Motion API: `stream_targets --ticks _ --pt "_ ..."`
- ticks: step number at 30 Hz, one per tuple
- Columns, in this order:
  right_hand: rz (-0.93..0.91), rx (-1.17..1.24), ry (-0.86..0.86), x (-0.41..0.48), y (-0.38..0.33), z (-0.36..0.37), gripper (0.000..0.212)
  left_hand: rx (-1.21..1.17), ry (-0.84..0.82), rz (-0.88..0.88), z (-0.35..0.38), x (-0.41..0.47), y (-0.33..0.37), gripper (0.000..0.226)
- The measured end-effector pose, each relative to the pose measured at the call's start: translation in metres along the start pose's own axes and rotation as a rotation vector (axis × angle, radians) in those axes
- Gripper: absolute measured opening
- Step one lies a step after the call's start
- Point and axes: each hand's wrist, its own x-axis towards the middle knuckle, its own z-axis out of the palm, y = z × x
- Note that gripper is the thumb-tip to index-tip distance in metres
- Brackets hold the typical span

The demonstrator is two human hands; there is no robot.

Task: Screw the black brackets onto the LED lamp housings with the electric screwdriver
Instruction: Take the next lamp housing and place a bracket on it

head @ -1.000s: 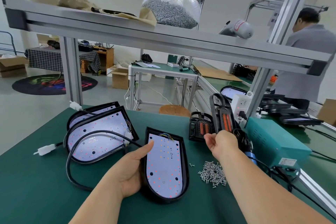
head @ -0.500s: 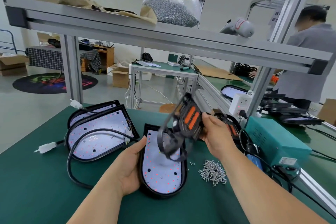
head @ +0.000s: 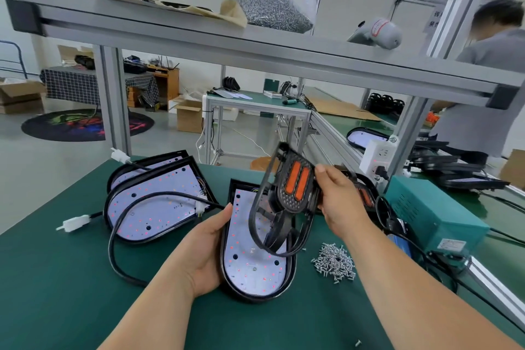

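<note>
An LED lamp housing (head: 255, 267) with a white dotted board lies on the green bench in front of me. My left hand (head: 207, 247) holds its left edge, thumb on the rim. My right hand (head: 338, 204) grips a black bracket (head: 287, 202) with two orange inserts and holds it tilted in the air just above the housing's far half. More brackets (head: 365, 193) lie behind my right hand, partly hidden. The electric screwdriver is mostly hidden behind my right forearm.
A pile of loose screws (head: 335, 263) lies right of the housing. Two more housings (head: 156, 202) with a black cable and white plugs sit at the left. A teal power box (head: 434, 219) stands at the right. A person works at the far right.
My right hand lifted a black bracket off the stack at the right and carried it left and up, over the housing. The left hand kept its hold on the housing's edge.
</note>
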Motion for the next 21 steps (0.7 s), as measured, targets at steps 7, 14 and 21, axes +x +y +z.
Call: stream_targets --ticks 7,14,21 --pt "-0.235 -0.503 -0.114 -0.010 0.004 0.022 0.028 0.001 -0.005 0.000 0.001 0.000 0.000 0.052" --pt "-0.168 -0.597 -0.221 -0.006 -0.004 0.016 0.023 0.018 0.017 -0.002 0.002 0.000 0.001 0.054" --pt "-0.134 -0.590 -0.257 -0.010 -0.004 0.021 0.018 -0.002 0.015 -0.010 0.002 -0.001 0.001 0.057"
